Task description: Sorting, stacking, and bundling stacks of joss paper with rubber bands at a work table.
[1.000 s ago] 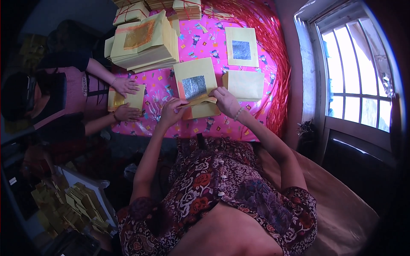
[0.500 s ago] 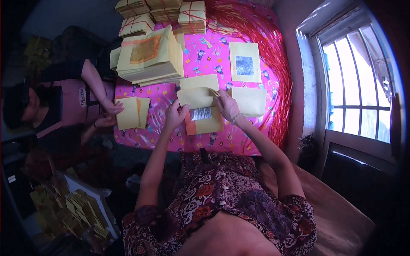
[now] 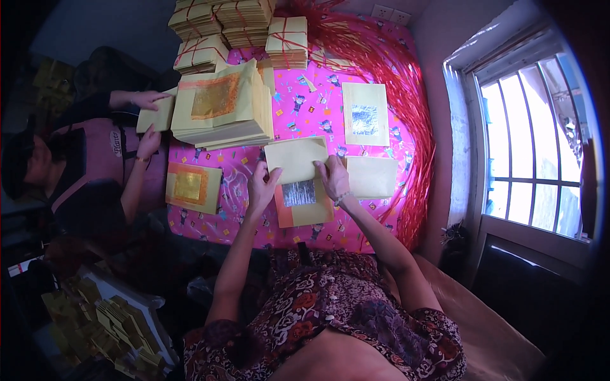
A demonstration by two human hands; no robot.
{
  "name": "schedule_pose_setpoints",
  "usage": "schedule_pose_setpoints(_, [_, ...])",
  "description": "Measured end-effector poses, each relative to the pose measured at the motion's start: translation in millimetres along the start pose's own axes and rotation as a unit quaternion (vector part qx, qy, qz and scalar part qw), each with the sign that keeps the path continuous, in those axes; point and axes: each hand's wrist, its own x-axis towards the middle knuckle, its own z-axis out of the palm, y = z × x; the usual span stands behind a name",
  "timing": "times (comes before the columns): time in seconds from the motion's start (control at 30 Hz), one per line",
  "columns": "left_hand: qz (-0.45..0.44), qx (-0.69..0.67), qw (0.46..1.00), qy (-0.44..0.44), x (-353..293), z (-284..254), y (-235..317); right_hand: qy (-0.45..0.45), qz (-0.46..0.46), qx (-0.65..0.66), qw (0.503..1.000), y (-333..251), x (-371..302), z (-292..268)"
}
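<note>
A yellow paper sheet with a silver foil square (image 3: 298,193) lies on the pink patterned table cover (image 3: 305,114) in front of me. Its upper part (image 3: 297,159) is folded back, plain side up. My left hand (image 3: 262,185) grips the sheet's left edge. My right hand (image 3: 332,178) pinches the folded flap at its right edge. A plain yellow sheet (image 3: 372,176) lies just right of my right hand. Another silver-foil sheet (image 3: 365,114) lies farther back.
A thick stack of gold-foil sheets (image 3: 219,111) sits at the left, one gold-foil sheet (image 3: 192,186) in front of it. Tied paper bundles (image 3: 235,22) line the far edge. A person at the left holds a sheet (image 3: 157,114). Red strings (image 3: 400,82) trail right; a window (image 3: 534,152) beyond.
The camera has tilted, so the table sits lower in view. My hands have folded the silver-foil sheet's top part over. The person at the left has moved both hands to a sheet farther back.
</note>
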Motion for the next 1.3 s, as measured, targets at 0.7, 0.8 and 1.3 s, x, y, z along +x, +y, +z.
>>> schedule_pose_setpoints(0.7, [0.012, 0.059, 0.995, 0.076, 7, 13, 4, 0.068, 0.057, -0.005, 0.996, 3, 7, 17])
schedule_pose_setpoints(0.8, [0.024, 0.151, 0.983, 0.100, 4, 17, 8, 0.075, 0.064, -0.024, 0.995, -1, 7, 18])
schedule_pose_setpoints(1.3, [0.161, 0.359, 0.919, -0.034, -1, 44, 31, 0.123, 0.006, -0.133, 0.983, -22, 3, 12])
